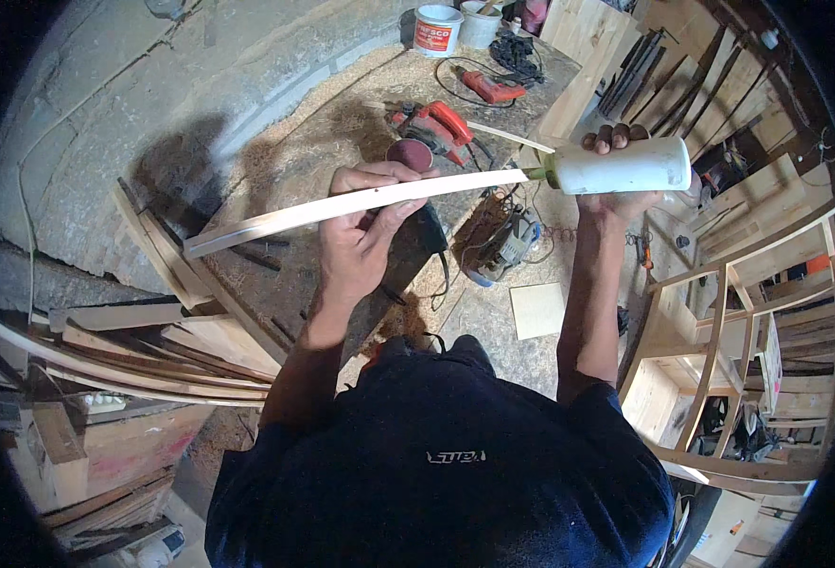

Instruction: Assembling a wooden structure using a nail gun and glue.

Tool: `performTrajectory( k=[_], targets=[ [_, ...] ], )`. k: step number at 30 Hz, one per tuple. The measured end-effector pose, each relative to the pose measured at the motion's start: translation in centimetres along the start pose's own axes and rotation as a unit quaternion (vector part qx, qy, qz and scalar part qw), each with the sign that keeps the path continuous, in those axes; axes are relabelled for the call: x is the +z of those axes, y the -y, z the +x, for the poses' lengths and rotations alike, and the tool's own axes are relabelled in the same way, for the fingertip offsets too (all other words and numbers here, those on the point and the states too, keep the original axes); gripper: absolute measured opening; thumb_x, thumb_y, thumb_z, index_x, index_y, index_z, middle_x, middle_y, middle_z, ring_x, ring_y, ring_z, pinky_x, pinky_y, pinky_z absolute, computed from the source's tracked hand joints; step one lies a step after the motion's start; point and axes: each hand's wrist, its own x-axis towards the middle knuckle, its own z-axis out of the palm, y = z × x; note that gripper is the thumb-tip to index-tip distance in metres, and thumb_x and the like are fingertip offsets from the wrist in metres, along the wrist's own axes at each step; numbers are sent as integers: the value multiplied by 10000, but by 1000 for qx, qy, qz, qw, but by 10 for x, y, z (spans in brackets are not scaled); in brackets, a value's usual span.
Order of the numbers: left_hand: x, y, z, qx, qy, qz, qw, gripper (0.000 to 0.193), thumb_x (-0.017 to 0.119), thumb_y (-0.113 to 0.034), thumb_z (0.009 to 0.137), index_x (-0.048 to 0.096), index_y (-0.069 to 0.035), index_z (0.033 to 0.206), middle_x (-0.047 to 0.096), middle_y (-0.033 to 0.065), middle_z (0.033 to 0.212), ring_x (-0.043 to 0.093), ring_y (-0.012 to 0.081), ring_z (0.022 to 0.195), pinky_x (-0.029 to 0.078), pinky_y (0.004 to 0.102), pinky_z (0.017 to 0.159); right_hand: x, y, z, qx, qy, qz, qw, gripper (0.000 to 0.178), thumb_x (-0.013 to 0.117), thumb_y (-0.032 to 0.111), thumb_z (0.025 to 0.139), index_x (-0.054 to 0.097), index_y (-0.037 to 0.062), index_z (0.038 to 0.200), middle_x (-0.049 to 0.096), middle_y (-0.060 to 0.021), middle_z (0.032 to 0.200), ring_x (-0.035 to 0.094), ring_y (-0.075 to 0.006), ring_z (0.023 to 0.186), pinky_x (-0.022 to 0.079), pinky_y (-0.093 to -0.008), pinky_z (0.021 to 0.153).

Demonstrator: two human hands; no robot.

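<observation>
A long, curved, pale wooden strip (356,202) is extending either side of the pinching left hand (359,239), while the right hand (616,204), grasping a white plastic bottle (625,168), should ideally be squeezing evenly.

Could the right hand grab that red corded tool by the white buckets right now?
Probably not straight away: the right hand is wrapped around the white bottle. With that put down, perhaps, as nothing seems to cover the red tool.
</observation>
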Motion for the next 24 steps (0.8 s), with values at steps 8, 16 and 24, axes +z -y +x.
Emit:
performTrajectory(
  k=[8,16,24],
  targets=[
    [-11,-6,0,1,-4,8,1000,197,531,24,980,409,10,1135,574,225,1163,609,384,1170,547,447,1000,-24,20,13,-38,-53,-24,998,382,425,426,914,589,82,919,578,-114,755,556,-302,662,474,-461,692],
    [-21,-15,-4,-3,-31,42,999,201,543,44,969,418,8,1122,576,220,1137,620,372,1145,555,438,991,-45,29,25,-79,-118,-81,987,385,431,423,906,600,78,911,599,-130,757,574,-319,660,491,-474,679],
    [-77,-35,-28,-10,-138,117,983,215,596,1,955,487,-27,1138,560,157,1187,584,362,1196,518,494,1016,-100,1,40,-84,-178,-54,979,413,424,444,921,609,74,922,633,-142,770,639,-340,708,558,-505,689]
  ],
)
